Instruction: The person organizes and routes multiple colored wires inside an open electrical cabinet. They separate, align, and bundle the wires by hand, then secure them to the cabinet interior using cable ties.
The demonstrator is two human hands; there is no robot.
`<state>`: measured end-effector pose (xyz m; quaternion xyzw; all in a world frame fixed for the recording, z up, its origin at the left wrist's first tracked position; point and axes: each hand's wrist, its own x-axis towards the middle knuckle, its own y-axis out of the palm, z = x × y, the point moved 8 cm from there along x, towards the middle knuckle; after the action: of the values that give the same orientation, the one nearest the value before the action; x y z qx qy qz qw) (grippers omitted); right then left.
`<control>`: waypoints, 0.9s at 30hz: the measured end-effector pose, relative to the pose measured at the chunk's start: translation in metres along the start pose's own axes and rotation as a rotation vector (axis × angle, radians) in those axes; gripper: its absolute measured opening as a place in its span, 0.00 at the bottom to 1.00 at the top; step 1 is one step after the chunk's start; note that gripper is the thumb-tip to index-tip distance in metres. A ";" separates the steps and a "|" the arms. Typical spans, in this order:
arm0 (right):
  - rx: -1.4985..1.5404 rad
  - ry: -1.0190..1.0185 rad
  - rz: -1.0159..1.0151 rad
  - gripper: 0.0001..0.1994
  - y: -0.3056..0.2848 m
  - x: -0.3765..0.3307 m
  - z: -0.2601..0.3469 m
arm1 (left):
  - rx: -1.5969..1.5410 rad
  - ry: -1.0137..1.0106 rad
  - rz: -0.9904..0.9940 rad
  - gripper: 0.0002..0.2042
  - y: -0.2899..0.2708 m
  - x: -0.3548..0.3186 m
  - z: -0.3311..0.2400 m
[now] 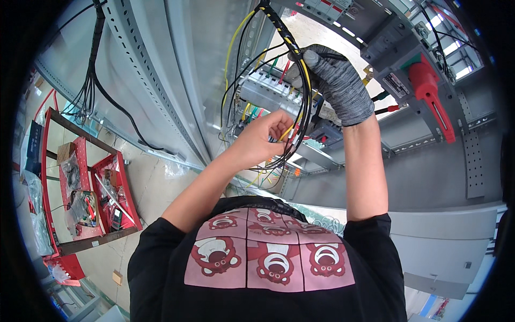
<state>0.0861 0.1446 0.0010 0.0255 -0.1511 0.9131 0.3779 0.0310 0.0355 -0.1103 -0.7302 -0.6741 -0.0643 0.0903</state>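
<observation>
- A long bundle of thin black and yellow wires hangs in front of the grey metal cabinet's fittings, bound tightly at its upper end and looser lower down.
- The bare left hand is at the loose lower part of that bundle, fingers curled well in and closed around some strands; exactly how many cannot be told.
- The right hand, in a grey knitted glove, is higher up, thumb and fingers closed on the bundle; its fingertips are partly hidden.
- Behind the wires, between the two hands, sits a row of pale grey box-shaped electrical modules.
- To the right of the gloved hand, a red plastic lever handle is mounted on a dark grey housing.
- At far left, a red metal-framed cart holding tools and plastic bags stands on the pale floor.
</observation>
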 end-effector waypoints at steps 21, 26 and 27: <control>-0.030 -0.017 0.055 0.17 0.007 -0.002 0.009 | -0.284 -0.050 -0.169 0.10 0.027 0.014 0.001; -0.043 -0.010 0.034 0.16 0.004 0.000 0.005 | -0.266 0.002 -0.194 0.11 0.028 0.021 0.002; -0.026 -0.008 0.033 0.16 0.004 0.000 0.006 | -0.287 0.018 -0.202 0.11 0.029 0.022 0.001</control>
<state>0.0827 0.1401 0.0052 0.0217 -0.1648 0.9171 0.3625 0.0612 0.0547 -0.1077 -0.6635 -0.7272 -0.1753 -0.0157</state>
